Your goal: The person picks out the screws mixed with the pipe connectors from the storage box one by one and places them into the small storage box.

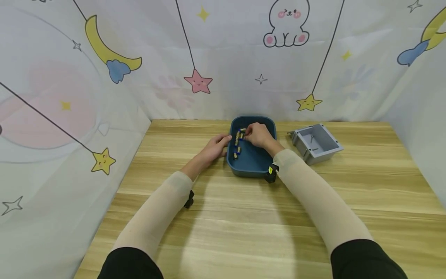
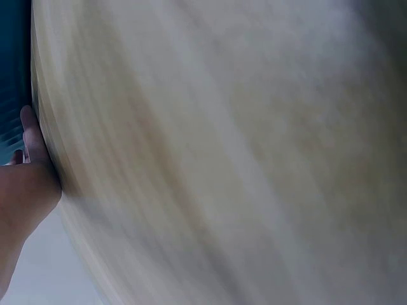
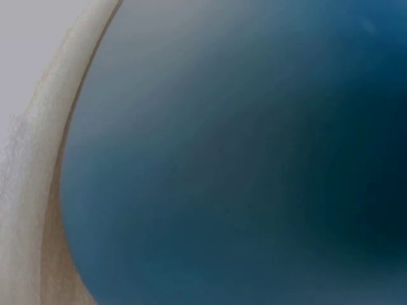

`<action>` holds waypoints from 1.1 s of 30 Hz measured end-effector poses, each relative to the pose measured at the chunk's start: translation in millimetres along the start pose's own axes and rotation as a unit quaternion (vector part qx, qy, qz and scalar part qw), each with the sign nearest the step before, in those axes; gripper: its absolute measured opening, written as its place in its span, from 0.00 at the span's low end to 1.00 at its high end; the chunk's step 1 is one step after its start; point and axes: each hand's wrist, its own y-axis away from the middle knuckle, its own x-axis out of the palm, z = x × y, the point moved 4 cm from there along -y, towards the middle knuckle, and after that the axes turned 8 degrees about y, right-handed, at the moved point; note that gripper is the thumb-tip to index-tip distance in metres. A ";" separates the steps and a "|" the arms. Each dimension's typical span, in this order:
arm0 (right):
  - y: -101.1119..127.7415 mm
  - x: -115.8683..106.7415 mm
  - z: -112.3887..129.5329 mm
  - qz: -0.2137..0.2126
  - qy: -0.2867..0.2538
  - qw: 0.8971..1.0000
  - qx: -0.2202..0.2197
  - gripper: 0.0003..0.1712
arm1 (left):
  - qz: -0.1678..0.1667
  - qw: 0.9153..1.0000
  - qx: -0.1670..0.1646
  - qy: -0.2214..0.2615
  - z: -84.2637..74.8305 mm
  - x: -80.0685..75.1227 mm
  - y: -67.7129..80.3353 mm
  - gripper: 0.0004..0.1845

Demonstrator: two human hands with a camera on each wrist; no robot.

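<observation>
A wooden table (image 1: 244,217) stands against cartoon-printed curtains (image 1: 223,58) with stars and moons.

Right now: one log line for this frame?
left hand: on tray rim | right hand: in tray, at batteries | grey box: right, apart

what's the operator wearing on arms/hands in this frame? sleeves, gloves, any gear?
No gloves: the left hand and right hand are bare. Each forearm wears a snug beige sleeve from wrist to near the elbow, with black fabric above it. A small black device sits at each wrist; the right one carries a yellow mark, the left one is plain black. No cables visible.
</observation>
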 end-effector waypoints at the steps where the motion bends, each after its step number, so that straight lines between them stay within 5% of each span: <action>1: 0.2 0.3 -0.3 0.001 0.000 1.000 0.001 0.10 | 0.000 1.000 0.000 0.000 0.6 -0.2 -0.3 0.34; 33: 2.1 -2.1 -3.0 -0.007 0.020 1.000 -0.013 0.08 | 0.004 1.000 0.001 -0.004 0.7 -0.8 -1.3 0.34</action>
